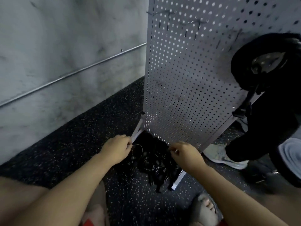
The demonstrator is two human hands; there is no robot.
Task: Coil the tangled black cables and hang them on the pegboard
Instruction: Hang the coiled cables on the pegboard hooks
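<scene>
A tangled heap of black cables (152, 162) lies on the speckled floor at the foot of a tall grey pegboard (184, 82). Several dark hooks (197, 24) stick out near the board's top, all bare. My left hand (116, 148) reaches down at the heap's left edge, fingers curled at a cable loop; whether it grips is unclear. My right hand (184, 152) is at the heap's right side, fingertips pinching a black cable end just below the board's lower edge. Both forearms stretch down from the bottom of the view.
A person in black (267, 98) crouches at the right, beside the pegboard, with a pale shoe (226, 158) close to the cables. A grey concrete wall with a metal pipe (73, 73) fills the left. The board's white feet (178, 180) flank the heap. My sandalled foot (204, 207) is below.
</scene>
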